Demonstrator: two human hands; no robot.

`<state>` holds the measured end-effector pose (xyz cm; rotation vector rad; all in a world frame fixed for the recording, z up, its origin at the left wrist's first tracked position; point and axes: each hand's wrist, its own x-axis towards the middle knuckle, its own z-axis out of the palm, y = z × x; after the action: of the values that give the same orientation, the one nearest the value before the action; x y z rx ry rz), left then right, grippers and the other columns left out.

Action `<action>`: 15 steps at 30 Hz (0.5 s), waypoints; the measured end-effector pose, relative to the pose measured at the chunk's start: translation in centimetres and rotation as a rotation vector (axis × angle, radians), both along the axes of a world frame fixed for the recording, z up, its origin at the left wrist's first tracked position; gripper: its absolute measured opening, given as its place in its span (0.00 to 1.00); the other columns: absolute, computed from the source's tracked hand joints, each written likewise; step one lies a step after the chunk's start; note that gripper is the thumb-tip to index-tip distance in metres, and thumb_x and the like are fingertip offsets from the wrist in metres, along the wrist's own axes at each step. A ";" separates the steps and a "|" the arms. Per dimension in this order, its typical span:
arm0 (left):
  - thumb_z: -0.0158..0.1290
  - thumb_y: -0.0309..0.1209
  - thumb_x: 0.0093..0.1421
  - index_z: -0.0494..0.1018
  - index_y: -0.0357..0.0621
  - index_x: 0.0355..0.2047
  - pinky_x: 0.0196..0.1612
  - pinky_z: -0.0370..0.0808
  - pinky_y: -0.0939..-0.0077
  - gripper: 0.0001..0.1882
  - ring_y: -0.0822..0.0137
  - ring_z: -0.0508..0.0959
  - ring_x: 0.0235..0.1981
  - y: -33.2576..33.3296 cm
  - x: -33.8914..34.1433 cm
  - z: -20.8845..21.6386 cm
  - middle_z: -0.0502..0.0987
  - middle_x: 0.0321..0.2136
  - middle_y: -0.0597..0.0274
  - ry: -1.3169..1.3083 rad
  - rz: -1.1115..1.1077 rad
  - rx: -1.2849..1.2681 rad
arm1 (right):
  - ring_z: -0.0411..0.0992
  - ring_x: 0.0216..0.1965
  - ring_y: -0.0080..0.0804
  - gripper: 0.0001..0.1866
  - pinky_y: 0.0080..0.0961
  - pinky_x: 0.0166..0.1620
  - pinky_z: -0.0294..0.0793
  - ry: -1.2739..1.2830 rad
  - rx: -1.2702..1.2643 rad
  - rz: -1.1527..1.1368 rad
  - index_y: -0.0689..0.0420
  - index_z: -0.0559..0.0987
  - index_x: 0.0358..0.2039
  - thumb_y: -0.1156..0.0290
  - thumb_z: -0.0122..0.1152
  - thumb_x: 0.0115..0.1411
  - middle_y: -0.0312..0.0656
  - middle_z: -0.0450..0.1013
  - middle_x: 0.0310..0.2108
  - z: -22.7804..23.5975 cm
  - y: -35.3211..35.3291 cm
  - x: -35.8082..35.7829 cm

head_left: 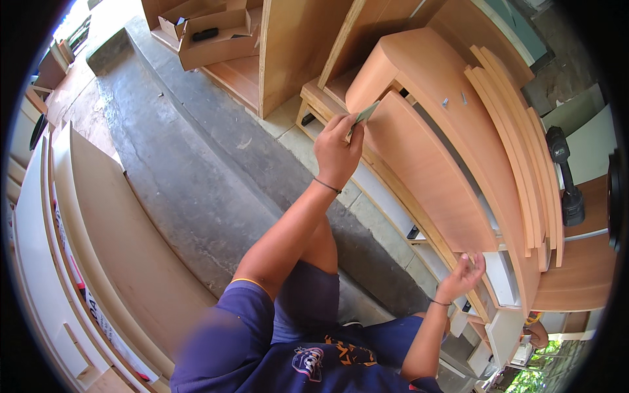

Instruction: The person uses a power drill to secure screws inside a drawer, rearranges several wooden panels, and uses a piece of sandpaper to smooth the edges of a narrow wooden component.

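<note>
My left hand point(339, 147) pinches a folded greenish sheet point(367, 114), which looks like sandpaper. It is at the far end of a wood-coloured drawer-front panel point(426, 173), with the sheet by the panel's corner. At the panel's near end is my right hand point(462, 281), its fingers loosely bent and apart, next to the edge. Whether those fingertips touch the panel I cannot tell. The panel lies flat across a wooden cabinet frame point(400, 203), beside a wider wood-coloured board point(458, 85).
Two small screws point(445, 102) lie on the wider board. Long wooden strips point(508, 150) are stacked beyond it, with a black cordless drill point(565, 177) alongside. An open cardboard box point(219, 46) sits at the back. Large panels point(105, 242) lean at left, beside a grey concrete ledge point(177, 157).
</note>
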<state>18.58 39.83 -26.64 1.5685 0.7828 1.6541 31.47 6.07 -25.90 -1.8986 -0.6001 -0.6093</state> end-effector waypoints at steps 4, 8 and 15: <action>0.56 0.26 0.55 0.78 0.42 0.35 0.29 0.75 0.74 0.07 0.63 0.78 0.26 1.0 -0.2 0.7 0.78 0.30 0.59 0.059 0.074 0.055 | 0.68 0.49 0.34 0.20 0.28 0.47 0.69 0.118 0.002 -0.102 0.65 0.68 0.50 0.69 0.59 0.60 0.49 0.67 0.50 -1.1 -2.4 1.6; 0.57 0.27 0.54 0.78 0.42 0.34 0.29 0.74 0.74 0.07 0.61 0.78 0.26 1.0 -0.5 1.3 0.78 0.30 0.60 0.106 0.089 0.088 | 0.70 0.45 0.32 0.19 0.26 0.47 0.70 0.159 0.007 0.000 0.67 0.68 0.49 0.71 0.58 0.60 0.48 0.70 0.45 -1.1 -1.8 1.8; 0.57 0.29 0.54 0.78 0.43 0.34 0.29 0.73 0.72 0.07 0.60 0.78 0.26 0.8 -0.2 1.3 0.78 0.31 0.60 0.117 0.070 0.102 | 0.72 0.39 0.28 0.16 0.23 0.44 0.73 0.212 0.048 0.110 0.68 0.70 0.47 0.75 0.57 0.60 0.45 0.73 0.41 -2.1 -1.0 2.9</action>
<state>18.42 40.66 -25.34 1.7403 0.8329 1.6873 34.34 5.09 -27.97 -1.8433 -0.5435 -0.3434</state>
